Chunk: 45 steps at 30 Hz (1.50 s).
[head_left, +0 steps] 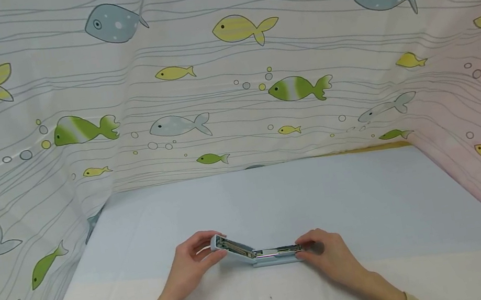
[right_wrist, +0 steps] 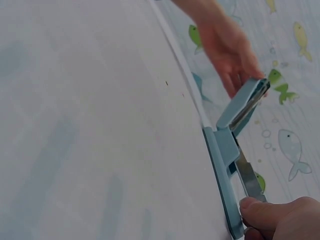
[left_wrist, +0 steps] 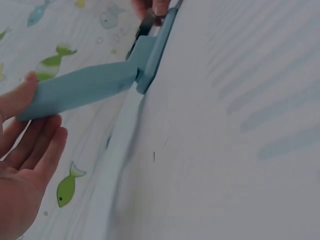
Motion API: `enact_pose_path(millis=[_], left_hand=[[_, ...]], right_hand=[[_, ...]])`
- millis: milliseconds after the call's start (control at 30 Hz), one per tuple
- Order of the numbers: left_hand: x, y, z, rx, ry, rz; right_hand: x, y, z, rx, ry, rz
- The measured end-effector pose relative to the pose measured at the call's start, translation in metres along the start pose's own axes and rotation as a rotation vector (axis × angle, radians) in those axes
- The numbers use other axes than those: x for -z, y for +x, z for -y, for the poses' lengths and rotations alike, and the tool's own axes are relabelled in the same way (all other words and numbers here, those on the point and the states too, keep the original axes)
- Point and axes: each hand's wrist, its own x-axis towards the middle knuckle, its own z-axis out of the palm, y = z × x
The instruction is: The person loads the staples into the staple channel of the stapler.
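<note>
A light blue stapler lies on the table with its top cover swung far back to the left, baring the metal staple channel. My left hand grips the free end of the raised cover between thumb and fingers. At the other end, my right hand pinches the front of the stapler near the tip of the metal channel. In the right wrist view, the right thumb lies against that channel end, beside the base. Whether staples sit in the channel cannot be made out.
The table has a pale blue and white covering. A fish-print curtain hangs at the back and along both sides. Tiny dark specks lie on the table in front of the stapler.
</note>
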Motion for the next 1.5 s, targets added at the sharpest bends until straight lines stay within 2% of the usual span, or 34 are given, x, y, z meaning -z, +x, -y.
enact_pose_path(millis=[367, 667, 967, 1100, 1300, 1500], left_hand=[[-0.016, 0.001, -0.007, 0.014, -0.103, -0.029], [-0.026, 0.005, -0.005, -0.058, -0.185, 0.019], [-0.034, 0.008, -0.007, -0.091, -0.195, 0.051], [-0.038, 0.008, -0.008, -0.064, -0.190, 0.026], [-0.042, 0.008, -0.011, 0.037, -0.190, -0.023], [-0.045, 0.010, -0.012, 0.053, -0.181, -0.054]], right_hand=[[0.001, 0.000, 0.000, -0.025, 0.010, 0.011], [0.001, 0.000, 0.000, -0.012, 0.024, 0.010], [0.001, 0.000, -0.001, -0.008, 0.040, 0.010], [0.000, 0.000, -0.001, -0.014, 0.040, 0.011], [0.000, 0.000, -0.001, -0.016, 0.037, 0.013], [0.000, 0.000, -0.001, -0.012, 0.031, 0.014]])
